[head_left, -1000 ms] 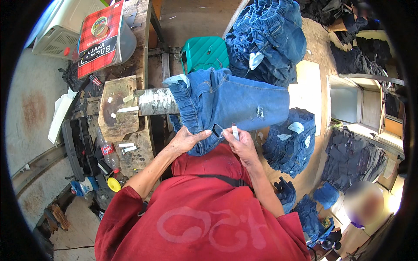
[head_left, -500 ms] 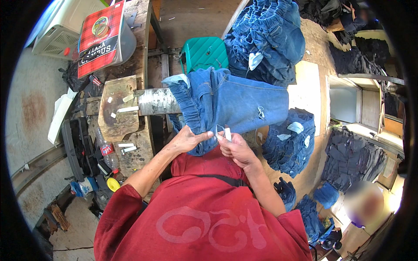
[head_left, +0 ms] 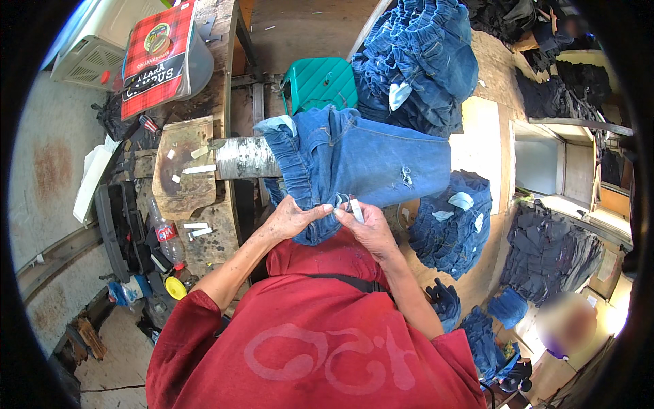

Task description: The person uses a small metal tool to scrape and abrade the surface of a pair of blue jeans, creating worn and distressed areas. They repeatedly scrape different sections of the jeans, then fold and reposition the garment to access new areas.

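A pair of blue jeans with a gathered elastic waistband is pulled over a foil-wrapped cylindrical arm that juts from the worktable. My left hand pinches the lower edge of the denim near the waistband, thumb pointing right. Just beside it, my right hand is closed on a short white stick, its fingertips meeting the cloth by my left thumb. A thin dark sliver shows next to the stick; its kind is too small to make out. Pale pocket cloth pokes out at the waistband's top.
Left, the worktable holds a wooden board with white pieces, a plastic bottle and a tub under a red plaid notebook. A green stool stands ahead. Denim piles and dark cloth stacks lie right.
My right hand has shifted slightly, and the white stick now tilts more and sits closer to its fingers. The gap between both hands' fingertips has narrowed. The jeans have barely moved.
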`<act>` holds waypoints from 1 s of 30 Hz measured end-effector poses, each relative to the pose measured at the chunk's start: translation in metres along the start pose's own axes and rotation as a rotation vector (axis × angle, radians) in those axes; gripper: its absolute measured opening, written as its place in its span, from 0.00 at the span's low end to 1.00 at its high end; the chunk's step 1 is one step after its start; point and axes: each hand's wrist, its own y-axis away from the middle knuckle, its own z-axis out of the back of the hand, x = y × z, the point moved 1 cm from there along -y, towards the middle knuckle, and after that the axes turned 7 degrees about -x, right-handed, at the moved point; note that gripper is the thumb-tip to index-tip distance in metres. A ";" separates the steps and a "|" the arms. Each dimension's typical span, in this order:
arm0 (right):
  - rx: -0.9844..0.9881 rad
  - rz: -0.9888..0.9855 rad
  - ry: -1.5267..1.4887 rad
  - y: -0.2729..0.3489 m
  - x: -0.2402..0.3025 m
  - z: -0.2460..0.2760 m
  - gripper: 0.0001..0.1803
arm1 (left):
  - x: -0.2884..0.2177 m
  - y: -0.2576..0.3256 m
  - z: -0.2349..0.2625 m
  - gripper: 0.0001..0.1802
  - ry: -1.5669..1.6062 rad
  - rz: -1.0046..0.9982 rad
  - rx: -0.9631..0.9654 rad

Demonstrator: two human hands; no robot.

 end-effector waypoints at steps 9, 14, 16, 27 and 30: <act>0.136 -0.219 -0.368 0.008 -0.001 0.019 0.06 | 0.006 -0.002 0.006 0.28 -0.016 0.107 -0.095; -0.044 -0.083 -0.062 0.007 -0.001 0.010 0.10 | 0.010 0.000 0.003 0.27 0.079 0.073 -0.030; 0.004 -0.063 -0.009 0.005 -0.002 0.005 0.11 | 0.011 -0.001 0.004 0.26 0.063 0.043 -0.009; 0.137 -0.201 -0.344 0.008 -0.006 0.020 0.05 | 0.017 -0.006 0.007 0.28 0.054 0.072 -0.078; 0.068 -0.186 -0.176 0.008 -0.001 0.015 0.09 | 0.012 0.000 0.005 0.28 0.126 0.057 -0.015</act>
